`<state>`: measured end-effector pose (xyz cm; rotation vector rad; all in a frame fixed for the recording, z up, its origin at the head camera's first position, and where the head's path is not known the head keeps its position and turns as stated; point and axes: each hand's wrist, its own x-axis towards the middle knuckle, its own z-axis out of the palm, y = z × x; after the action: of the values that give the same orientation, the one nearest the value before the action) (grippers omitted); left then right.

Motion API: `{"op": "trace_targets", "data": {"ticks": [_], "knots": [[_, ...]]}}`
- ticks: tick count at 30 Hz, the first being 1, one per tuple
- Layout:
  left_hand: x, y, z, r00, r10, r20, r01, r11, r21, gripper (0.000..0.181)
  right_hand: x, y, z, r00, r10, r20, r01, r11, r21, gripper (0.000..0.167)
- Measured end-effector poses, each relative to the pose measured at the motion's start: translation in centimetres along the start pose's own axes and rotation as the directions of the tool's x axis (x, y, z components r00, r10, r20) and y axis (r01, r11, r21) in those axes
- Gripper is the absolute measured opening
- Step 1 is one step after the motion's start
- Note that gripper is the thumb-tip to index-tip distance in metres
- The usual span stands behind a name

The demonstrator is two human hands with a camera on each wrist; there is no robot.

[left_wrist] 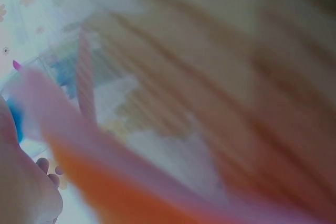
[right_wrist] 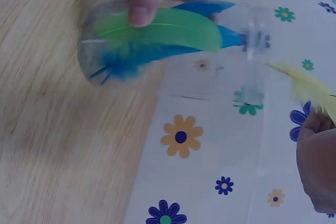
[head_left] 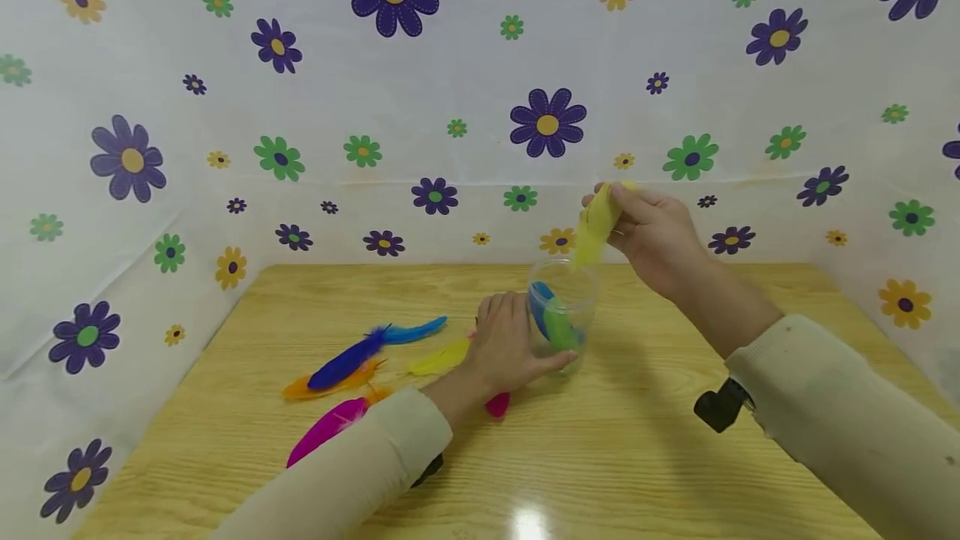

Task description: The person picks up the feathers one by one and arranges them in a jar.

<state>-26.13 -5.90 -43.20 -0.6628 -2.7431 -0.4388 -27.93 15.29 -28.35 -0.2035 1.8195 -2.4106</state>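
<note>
My left hand (head_left: 504, 340) grips a clear jar (head_left: 590, 307) standing on the table, its thumb across the front wall. Inside the jar lie a green feather (right_wrist: 168, 27) and blue feathers (right_wrist: 144, 59). Above the jar's mouth, my right hand (head_left: 660, 244) pinches a yellow feather (head_left: 597, 227) between thumb and fingers. The feather hangs downward, and its quill end points at the opening in the right wrist view. In the left wrist view, blurred pink and orange shapes cover much of the picture, with part of a hand (left_wrist: 26, 187) at the left edge.
Left of the jar, on the wooden table (head_left: 637, 457), lie a dark blue feather (head_left: 341, 367), a light blue feather (head_left: 416, 330), an orange feather (head_left: 303, 388), a magenta feather (head_left: 326, 430) and another yellow feather (head_left: 438, 358). A flowered cloth (head_left: 465, 48) hangs behind.
</note>
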Motion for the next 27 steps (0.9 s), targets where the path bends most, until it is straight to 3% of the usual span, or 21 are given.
{"op": "trace_targets", "data": {"ticks": [6, 13, 15, 16, 18, 21, 23, 25, 27], "knots": [[0.1, 0.4, -0.1, 1.0, 0.009, 0.0, -0.009, 1.0, 0.003, 0.093, 0.3, 1.5, -0.1, 0.998, 0.04, -0.053, -0.05, 0.978, -0.204, 0.055], [0.4, 0.4, -0.1, 1.0, 0.01, -0.014, -0.01, 1.0, 0.016, 0.093, 0.1, 2.0, -1.0, 0.999, -0.025, -0.041, 0.014, 0.968, -0.252, 0.052], [0.4, 0.3, -0.1, 1.0, 0.007, -0.015, -0.007, 1.0, 0.022, 0.093, 0.0, 2.2, -1.2, 0.998, -0.042, -0.05, 0.024, 0.949, -0.315, 0.051], [0.4, 0.2, -0.1, 1.0, 0.005, -0.016, -0.005, 1.0, 0.018, 0.093, -0.1, 2.3, -1.3, 0.997, -0.05, -0.056, 0.026, 0.929, -0.37, 0.05], [0.3, 0.2, -0.1, 1.0, 0.002, -0.015, -0.002, 1.0, 0.01, 0.094, -0.3, 2.8, -1.6, 0.995, -0.08, -0.063, 0.037, 0.861, -0.507, 0.05], [0.2, 0.1, -0.1, 1.0, -0.004, -0.009, 0.004, 1.0, 0.005, 0.095, -0.8, 3.7, -2.2, 0.989, -0.143, -0.037, 0.077, 0.715, -0.695, 0.054], [0.2, 0.1, -0.1, 1.0, -0.008, -0.004, 0.008, 1.0, 0.005, 0.095, -1.0, 4.3, -2.6, 0.983, -0.185, -0.006, 0.115, 0.637, -0.762, 0.056], [0.2, 0.1, -0.1, 1.0, -0.009, -0.003, 0.009, 1.0, 0.001, 0.095, -1.3, 4.8, -3.1, 0.976, -0.216, 0.025, 0.152, 0.597, -0.788, 0.059], [0.1, 0.1, 0.0, 1.0, -0.011, -0.005, 0.011, 1.0, -0.004, 0.095, -1.5, 5.2, -3.6, 0.971, -0.235, 0.05, 0.181, 0.579, -0.795, 0.06]]}}
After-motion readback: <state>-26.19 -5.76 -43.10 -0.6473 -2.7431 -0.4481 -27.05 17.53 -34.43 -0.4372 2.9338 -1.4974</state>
